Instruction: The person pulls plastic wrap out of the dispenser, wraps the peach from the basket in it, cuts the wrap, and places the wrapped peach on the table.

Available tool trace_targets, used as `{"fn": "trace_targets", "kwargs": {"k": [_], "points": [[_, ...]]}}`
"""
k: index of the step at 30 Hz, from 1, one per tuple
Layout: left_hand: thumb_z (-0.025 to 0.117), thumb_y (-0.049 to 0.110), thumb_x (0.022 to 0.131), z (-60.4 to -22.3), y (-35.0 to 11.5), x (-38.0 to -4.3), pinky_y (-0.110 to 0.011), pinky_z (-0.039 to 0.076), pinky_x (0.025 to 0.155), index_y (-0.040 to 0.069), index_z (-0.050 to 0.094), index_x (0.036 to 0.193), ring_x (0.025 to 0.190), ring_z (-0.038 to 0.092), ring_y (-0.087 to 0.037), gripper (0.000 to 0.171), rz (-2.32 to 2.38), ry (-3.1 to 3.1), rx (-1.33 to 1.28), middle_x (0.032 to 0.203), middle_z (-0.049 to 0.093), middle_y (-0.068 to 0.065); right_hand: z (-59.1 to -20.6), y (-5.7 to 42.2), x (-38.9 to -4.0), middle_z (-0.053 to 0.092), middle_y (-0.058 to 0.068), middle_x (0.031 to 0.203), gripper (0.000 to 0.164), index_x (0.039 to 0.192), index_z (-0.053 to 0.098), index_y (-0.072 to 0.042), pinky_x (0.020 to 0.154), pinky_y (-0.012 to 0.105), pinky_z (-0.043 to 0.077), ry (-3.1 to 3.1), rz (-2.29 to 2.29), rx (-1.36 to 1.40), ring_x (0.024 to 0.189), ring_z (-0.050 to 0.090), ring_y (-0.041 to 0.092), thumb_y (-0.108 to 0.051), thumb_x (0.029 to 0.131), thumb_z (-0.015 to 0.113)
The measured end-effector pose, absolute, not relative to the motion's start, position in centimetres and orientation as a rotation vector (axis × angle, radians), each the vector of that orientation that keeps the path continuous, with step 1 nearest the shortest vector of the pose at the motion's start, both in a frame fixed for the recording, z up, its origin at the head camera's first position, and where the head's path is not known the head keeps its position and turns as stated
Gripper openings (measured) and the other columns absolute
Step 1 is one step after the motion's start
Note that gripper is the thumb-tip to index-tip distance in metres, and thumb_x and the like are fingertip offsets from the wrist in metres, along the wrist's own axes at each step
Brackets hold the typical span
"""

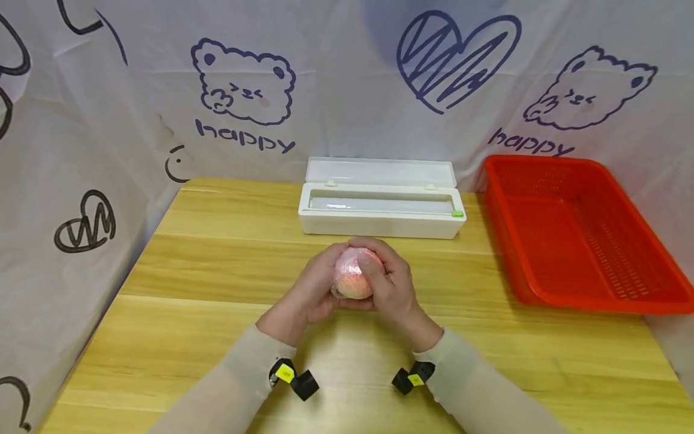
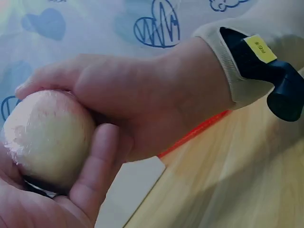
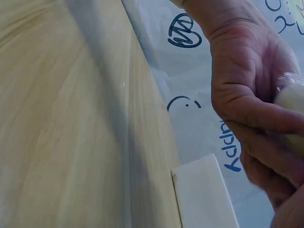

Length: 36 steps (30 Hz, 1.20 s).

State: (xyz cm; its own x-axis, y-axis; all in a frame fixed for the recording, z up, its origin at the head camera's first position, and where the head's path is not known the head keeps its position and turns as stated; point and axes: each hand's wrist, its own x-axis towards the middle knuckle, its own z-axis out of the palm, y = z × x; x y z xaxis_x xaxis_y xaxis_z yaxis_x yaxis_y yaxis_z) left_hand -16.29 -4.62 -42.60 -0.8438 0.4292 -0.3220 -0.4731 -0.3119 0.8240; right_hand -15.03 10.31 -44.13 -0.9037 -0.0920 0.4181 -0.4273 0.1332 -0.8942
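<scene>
Between both hands, above the table, is a round pink-and-yellow fruit (image 1: 352,283), an apple or a peach, wrapped in shiny clear cling film. My left hand (image 1: 317,283) cups it from the left and below. Its far side is gripped by my right hand (image 1: 394,283), whose thumb lies across the top. In the left wrist view the film clings to the fruit (image 2: 52,137), with some wrinkles at its left side. Only an edge of the fruit (image 3: 290,99) shows in the right wrist view, with the right hand's fingers curled round it.
Behind the hands stands a white cling film dispenser (image 1: 379,226), its lid raised, a film roll inside and a green slider at its right end. A red plastic basket (image 1: 523,265) sits at the right of the wooden table (image 1: 217,271). Printed cloth hangs at the back and left.
</scene>
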Motion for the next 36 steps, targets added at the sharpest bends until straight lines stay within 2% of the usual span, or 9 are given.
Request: {"fn": "trace_targets", "kwargs": {"k": [3,7,12,15,19,25,28,32,36], "points": [[0.036,0.038,0.111,-42.5,-4.7,-16.2,-0.051,0.065,0.075,0.006,0.056,0.136,0.092,0.074,-0.024,0.046,2.144,1.402,-0.005,0.114,0.068,-0.01,-44.1,10.2,-15.0,0.077,0.014,0.11,0.028,0.108,0.076,-0.005,0.088,0.034,0.055,-2.157,1.754,0.406,0.099,0.068,0.021,-0.022,0.105,0.053],[0.03,0.041,0.114,-42.5,-4.4,-15.7,-0.053,0.063,0.087,0.002,0.048,0.146,0.102,0.074,-0.025,0.054,2.211,1.392,0.015,0.132,0.061,-0.018,-43.5,10.2,-15.2,0.078,0.008,0.103,0.036,0.101,0.079,-0.011,0.084,0.039,0.054,-2.289,1.744,0.106,0.094,0.067,0.02,-0.034,0.105,0.052],[0.039,0.035,0.112,-42.7,-3.2,-15.2,-0.041,0.066,0.072,-0.002,0.054,0.138,0.087,0.074,-0.019,0.048,2.321,1.443,-0.144,0.116,0.065,-0.013,-42.9,9.5,-15.4,0.076,0.008,0.102,0.038,0.101,0.077,-0.015,0.084,0.044,0.053,-2.452,1.639,-0.093,0.095,0.067,0.026,-0.04,0.103,0.048],[0.042,0.03,0.109,-42.9,-3.1,-15.4,-0.041,0.065,0.064,-0.001,0.058,0.129,0.079,0.073,-0.018,0.041,2.357,1.452,-0.238,0.105,0.066,-0.009,-42.6,9.3,-15.3,0.072,0.01,0.106,0.04,0.104,0.073,-0.013,0.088,0.047,0.052,-2.53,1.59,-0.016,0.1,0.065,0.029,-0.041,0.104,0.045],[0.041,0.027,0.107,-43.3,-3.4,-15.8,-0.042,0.064,0.062,0.002,0.058,0.128,0.078,0.075,-0.021,0.037,2.363,1.349,-0.267,0.102,0.068,-0.011,-42.2,9.6,-15.4,0.065,0.01,0.119,0.035,0.11,0.072,-0.01,0.098,0.048,0.049,-2.516,1.607,0.256,0.111,0.062,0.028,-0.035,0.108,0.047],[0.035,0.03,0.106,-43.7,-3.6,-15.7,-0.042,0.065,0.066,0.007,0.056,0.134,0.081,0.076,-0.022,0.041,2.332,1.221,-0.259,0.105,0.07,-0.01,-42.5,10.0,-15.4,0.073,0.009,0.125,0.029,0.12,0.075,-0.009,0.102,0.049,0.051,-2.361,1.685,0.541,0.116,0.066,0.027,-0.021,0.107,0.052],[0.032,0.041,0.109,-43.7,-3.7,-15.6,-0.044,0.065,0.068,0.01,0.056,0.136,0.081,0.076,-0.025,0.048,2.284,1.269,-0.235,0.104,0.071,-0.01,-42.4,10.0,-15.6,0.077,0.008,0.118,0.031,0.115,0.078,-0.009,0.098,0.044,0.053,-2.365,1.746,0.471,0.11,0.069,0.024,-0.025,0.107,0.052],[0.029,0.065,0.108,-43.5,-4.2,-15.6,-0.039,0.065,0.062,0.009,0.058,0.138,0.073,0.077,-0.026,0.07,2.17,1.434,-0.153,0.096,0.074,-0.01,-41.8,10.3,-15.9,0.079,0.006,0.112,0.035,0.107,0.081,-0.012,0.094,0.041,0.054,-2.442,1.775,0.353,0.105,0.069,0.022,-0.031,0.105,0.052],[0.031,0.074,0.105,-42.9,-4.7,-15.6,-0.032,0.063,0.059,0.003,0.058,0.139,0.067,0.076,-0.023,0.083,2.075,1.507,-0.057,0.091,0.074,-0.011,-41.5,11.0,-16.3,0.076,0.007,0.116,0.039,0.116,0.078,-0.011,0.096,0.04,0.052,-2.557,1.799,0.42,0.107,0.066,0.022,-0.033,0.108,0.047]]}}
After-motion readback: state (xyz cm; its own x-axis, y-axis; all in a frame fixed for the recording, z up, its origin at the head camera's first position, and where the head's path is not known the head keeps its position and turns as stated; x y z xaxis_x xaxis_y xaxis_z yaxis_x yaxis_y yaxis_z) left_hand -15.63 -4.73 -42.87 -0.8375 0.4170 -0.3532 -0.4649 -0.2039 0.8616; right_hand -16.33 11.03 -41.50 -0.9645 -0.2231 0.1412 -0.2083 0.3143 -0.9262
